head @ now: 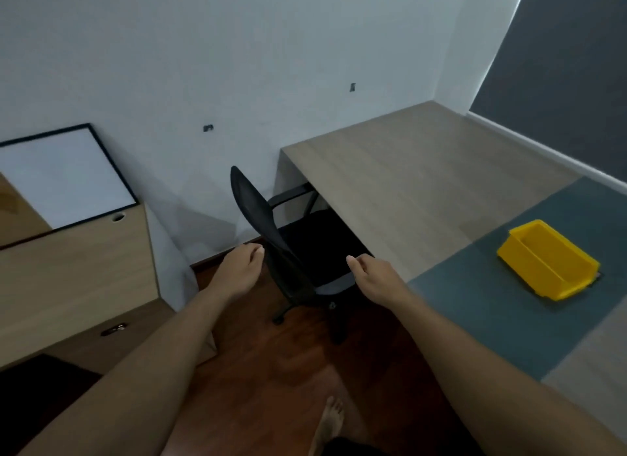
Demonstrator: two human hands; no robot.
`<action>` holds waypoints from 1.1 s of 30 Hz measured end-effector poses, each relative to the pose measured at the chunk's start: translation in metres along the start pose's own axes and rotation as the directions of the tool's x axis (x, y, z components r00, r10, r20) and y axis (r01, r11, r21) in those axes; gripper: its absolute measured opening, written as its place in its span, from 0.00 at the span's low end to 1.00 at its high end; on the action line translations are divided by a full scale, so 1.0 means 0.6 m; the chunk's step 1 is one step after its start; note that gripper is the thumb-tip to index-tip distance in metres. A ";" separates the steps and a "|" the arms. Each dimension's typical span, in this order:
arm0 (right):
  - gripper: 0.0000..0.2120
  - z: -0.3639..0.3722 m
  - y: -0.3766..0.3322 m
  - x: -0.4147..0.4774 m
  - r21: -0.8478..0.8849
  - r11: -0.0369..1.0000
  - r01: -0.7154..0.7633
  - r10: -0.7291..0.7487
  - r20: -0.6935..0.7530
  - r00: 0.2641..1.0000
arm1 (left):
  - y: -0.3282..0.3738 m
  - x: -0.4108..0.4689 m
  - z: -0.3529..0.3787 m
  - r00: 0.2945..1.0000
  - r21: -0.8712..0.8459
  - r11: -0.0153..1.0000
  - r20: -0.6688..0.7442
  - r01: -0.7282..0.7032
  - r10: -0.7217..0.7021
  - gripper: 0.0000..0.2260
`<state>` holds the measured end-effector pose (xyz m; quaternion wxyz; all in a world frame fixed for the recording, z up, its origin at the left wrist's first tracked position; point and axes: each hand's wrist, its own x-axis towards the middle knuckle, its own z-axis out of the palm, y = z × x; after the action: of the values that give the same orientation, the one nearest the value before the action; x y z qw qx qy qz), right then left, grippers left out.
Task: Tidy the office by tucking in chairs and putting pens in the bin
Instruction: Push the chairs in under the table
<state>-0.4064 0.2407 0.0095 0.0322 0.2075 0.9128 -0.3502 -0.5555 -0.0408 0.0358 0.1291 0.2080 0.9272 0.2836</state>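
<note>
A black mesh office chair [271, 238] stands at the desk [417, 170], its seat partly under the desktop edge and its backrest facing me. My left hand [239, 269] hovers just left of the backrest, fingers loosely curled and holding nothing. My right hand [373, 279] is to the right of the backrest, over the seat's near corner, fingers also curled and empty. Neither hand clearly touches the chair. A yellow plastic bin [548, 260] sits on a blue-green mat on the desk at the right. No pens are visible.
A wooden cabinet [71, 279] stands at the left, with a framed white board [64, 177] leaning on the wall above it. The floor [271, 371] is dark red wood; my bare foot [330, 421] shows at the bottom. A dark blind covers the window at the right.
</note>
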 end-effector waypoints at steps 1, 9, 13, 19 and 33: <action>0.26 0.006 -0.011 0.027 0.007 1.000 0.004 -0.004 0.006 1.000 | -0.014 0.018 -0.011 1.000 0.007 1.000 -0.005 0.019 -0.019 0.21; 0.26 0.051 -0.099 0.221 0.059 0.998 0.032 -0.037 0.081 0.996 | -0.073 0.156 -0.085 0.998 0.049 0.998 -0.025 0.051 -0.050 0.19; 0.28 0.079 -0.138 0.279 0.078 0.997 0.017 -0.026 0.108 0.994 | -0.108 0.226 -0.100 0.998 0.037 0.998 -0.009 0.056 -0.056 0.19; 0.27 0.131 -0.173 0.347 0.089 0.995 -0.044 0.033 0.123 0.992 | -0.150 0.353 -0.104 0.997 0.054 0.998 0.072 -0.041 0.037 0.19; 0.30 0.272 -0.265 0.446 0.197 0.882 -0.428 0.428 0.044 0.903 | -0.253 0.639 -0.098 0.827 0.145 0.867 0.409 -0.476 0.386 0.20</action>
<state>-0.7281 0.1232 -0.0685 0.0869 0.4061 0.8042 -0.4252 -0.9612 -0.0064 -0.0515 0.2059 0.4766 0.8419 0.1472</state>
